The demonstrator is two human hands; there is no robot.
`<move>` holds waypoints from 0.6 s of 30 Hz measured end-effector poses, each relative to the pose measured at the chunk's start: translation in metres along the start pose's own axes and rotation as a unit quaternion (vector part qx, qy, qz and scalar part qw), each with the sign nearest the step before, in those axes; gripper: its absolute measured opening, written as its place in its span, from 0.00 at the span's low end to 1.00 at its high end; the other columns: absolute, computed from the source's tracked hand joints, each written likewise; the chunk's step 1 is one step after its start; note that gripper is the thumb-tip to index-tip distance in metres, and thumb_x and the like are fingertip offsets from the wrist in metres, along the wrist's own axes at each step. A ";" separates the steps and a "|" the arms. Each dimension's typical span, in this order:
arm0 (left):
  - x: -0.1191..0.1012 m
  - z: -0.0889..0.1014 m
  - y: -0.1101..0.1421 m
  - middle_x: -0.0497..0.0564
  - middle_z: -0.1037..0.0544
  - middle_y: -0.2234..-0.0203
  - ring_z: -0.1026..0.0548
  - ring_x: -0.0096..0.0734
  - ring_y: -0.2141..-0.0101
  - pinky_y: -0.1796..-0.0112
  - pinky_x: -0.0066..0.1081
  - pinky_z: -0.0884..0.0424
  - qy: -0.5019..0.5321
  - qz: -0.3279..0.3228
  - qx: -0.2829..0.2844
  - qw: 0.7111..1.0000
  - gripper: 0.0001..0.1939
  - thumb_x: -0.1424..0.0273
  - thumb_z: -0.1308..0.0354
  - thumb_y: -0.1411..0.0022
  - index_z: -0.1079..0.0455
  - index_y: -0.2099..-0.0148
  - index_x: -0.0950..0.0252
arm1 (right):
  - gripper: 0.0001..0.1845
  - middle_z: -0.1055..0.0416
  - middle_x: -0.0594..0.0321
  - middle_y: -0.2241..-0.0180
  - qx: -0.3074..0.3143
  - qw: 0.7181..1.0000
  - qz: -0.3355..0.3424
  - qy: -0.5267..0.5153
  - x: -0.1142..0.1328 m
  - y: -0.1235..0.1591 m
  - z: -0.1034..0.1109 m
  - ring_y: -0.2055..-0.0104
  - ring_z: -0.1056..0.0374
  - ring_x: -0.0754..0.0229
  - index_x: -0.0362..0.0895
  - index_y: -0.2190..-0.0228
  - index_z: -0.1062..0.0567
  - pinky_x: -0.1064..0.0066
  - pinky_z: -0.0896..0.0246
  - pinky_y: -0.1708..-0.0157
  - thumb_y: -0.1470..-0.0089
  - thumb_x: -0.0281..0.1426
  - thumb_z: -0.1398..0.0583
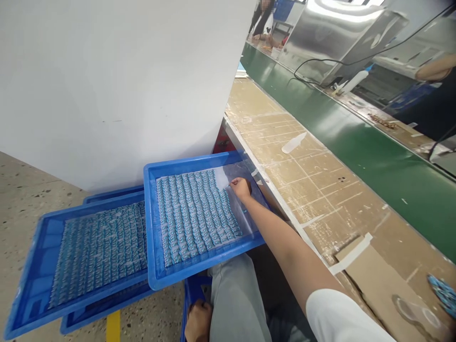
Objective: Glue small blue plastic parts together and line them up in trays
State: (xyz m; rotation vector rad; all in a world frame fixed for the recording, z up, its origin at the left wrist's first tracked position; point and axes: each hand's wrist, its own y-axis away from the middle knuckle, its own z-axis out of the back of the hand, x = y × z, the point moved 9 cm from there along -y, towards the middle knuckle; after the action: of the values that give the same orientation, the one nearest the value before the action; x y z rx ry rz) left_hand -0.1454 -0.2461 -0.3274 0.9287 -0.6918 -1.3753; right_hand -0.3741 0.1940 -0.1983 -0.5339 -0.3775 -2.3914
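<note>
My right hand (241, 188) reaches over the blue tray (152, 270), thumb and fingertips pinched together at the end of the rows. Whatever is between those fingertips is too small to make out. Neat rows of small teal pieces (195, 216) lie on a white sheet (221, 176) in this tray. A single small teal piece (244, 211) sits apart on the tray's bare right side. Low in the view, my left hand (198, 321) is curled beside a blue stool (194, 287), next to my leg; its fingertips are hidden.
More blue trays (26, 289) with teal rows are stacked at lower left. A white panel (117, 85) rises behind them. At right run a worn workbench (295, 166) and a green conveyor belt (320, 142). A teal bundle (442, 293) lies on the bench. Other people sit across the belt.
</note>
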 end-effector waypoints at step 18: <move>0.003 -0.002 -0.005 0.56 0.21 0.60 0.22 0.40 0.63 0.63 0.35 0.31 0.041 -0.002 -0.031 0.999 0.18 0.67 0.59 0.38 0.27 0.59 0.56 | 0.11 0.23 0.58 0.64 0.039 0.996 0.025 0.072 0.032 0.002 -0.026 0.58 0.28 0.56 0.48 0.64 0.21 0.73 0.38 0.59 0.53 0.32 0.38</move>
State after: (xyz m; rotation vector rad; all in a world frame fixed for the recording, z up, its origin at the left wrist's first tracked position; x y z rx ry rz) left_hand -0.1455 -0.2487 -0.3333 0.9315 -0.5835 -1.3472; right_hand -0.4022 0.1650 -0.2056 -0.3289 -0.3852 -2.3390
